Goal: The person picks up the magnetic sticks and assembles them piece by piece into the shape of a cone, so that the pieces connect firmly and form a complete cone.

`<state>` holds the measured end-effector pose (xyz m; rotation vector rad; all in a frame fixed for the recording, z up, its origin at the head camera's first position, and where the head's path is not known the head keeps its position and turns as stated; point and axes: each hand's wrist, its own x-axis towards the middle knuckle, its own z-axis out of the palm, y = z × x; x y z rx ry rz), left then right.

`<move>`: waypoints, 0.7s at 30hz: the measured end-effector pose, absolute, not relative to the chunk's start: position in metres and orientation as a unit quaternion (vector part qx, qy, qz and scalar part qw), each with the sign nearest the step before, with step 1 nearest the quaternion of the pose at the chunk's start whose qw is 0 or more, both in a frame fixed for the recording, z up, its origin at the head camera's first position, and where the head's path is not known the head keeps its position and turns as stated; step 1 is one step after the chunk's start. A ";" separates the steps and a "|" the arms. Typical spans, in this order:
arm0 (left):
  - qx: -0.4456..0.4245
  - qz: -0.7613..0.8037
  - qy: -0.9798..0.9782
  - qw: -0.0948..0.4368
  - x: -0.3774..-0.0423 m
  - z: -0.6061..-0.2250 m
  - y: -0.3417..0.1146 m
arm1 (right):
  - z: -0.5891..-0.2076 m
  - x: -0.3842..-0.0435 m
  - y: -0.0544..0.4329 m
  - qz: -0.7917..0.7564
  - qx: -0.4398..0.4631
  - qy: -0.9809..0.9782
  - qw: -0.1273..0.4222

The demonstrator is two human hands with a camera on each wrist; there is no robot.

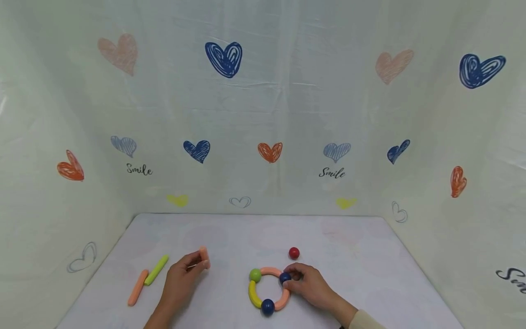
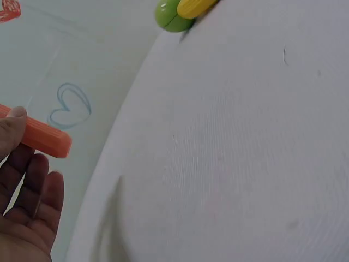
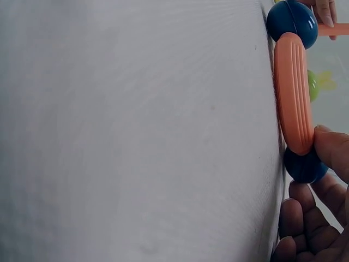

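In the head view, my left hand (image 1: 181, 279) pinches an orange stick (image 1: 204, 257) above the table, left of a ring of toy pieces. The left wrist view shows the thumb pressing on that stick (image 2: 49, 137). At the ring's upper right, my right hand (image 1: 310, 285) holds a dark blue ball (image 1: 285, 278) between thumb and fingers. A curved orange piece (image 3: 294, 93) runs from this ball to a second blue ball (image 1: 267, 307). A curved yellow piece (image 1: 254, 293), a green ball (image 1: 255, 275) and another curved orange piece (image 1: 270, 271) form the rest.
A red ball (image 1: 293, 253) lies behind the ring, beyond my right hand. Left of my left hand, a yellow-green stick (image 1: 156, 270) and an orange stick (image 1: 138, 288) lie on the white table (image 1: 349, 246). Pale sheets with printed hearts (image 1: 224, 59) hang around the table.
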<state>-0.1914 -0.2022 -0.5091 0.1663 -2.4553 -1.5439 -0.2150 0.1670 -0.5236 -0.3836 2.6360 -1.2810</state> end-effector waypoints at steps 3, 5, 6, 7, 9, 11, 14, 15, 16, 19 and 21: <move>0.054 -0.542 -0.830 0.118 -0.193 -0.507 -0.193 | -0.523 -0.216 0.167 -0.432 -0.128 0.888 0.092; 0.049 -0.548 -0.826 0.121 -0.194 -0.507 -0.187 | -0.523 -0.216 0.167 -0.432 -0.128 0.888 0.092; 0.047 -0.551 -0.825 0.120 -0.195 -0.507 -0.183 | -0.523 -0.216 0.166 -0.432 -0.128 0.888 0.092; 0.044 -0.551 -0.825 0.119 -0.196 -0.507 -0.179 | -0.524 -0.216 0.166 -0.432 -0.128 0.888 0.092; 0.035 -0.551 -0.826 0.114 -0.198 -0.507 -0.170 | -0.524 -0.217 0.166 -0.432 -0.128 0.888 0.094; 0.024 -0.547 -0.830 0.106 -0.199 -0.507 -0.160 | -0.525 -0.218 0.166 -0.430 -0.128 0.889 0.095; 0.005 -0.537 -0.839 0.091 -0.201 -0.506 -0.143 | -0.526 -0.218 0.165 -0.430 -0.128 0.889 0.097; -0.002 -0.531 -0.843 0.086 -0.202 -0.506 -0.138 | -0.527 -0.219 0.165 -0.430 -0.128 0.889 0.098; -0.009 -0.524 -0.848 0.083 -0.202 -0.505 -0.133 | -0.527 -0.219 0.164 -0.429 -0.128 0.889 0.098; -0.023 -0.511 -0.856 0.072 -0.203 -0.503 -0.119 | -0.527 -0.219 0.164 -0.431 -0.128 0.888 0.097; -0.031 -0.508 -0.858 0.065 -0.203 -0.503 -0.111 | -0.527 -0.218 0.164 -0.432 -0.129 0.888 0.096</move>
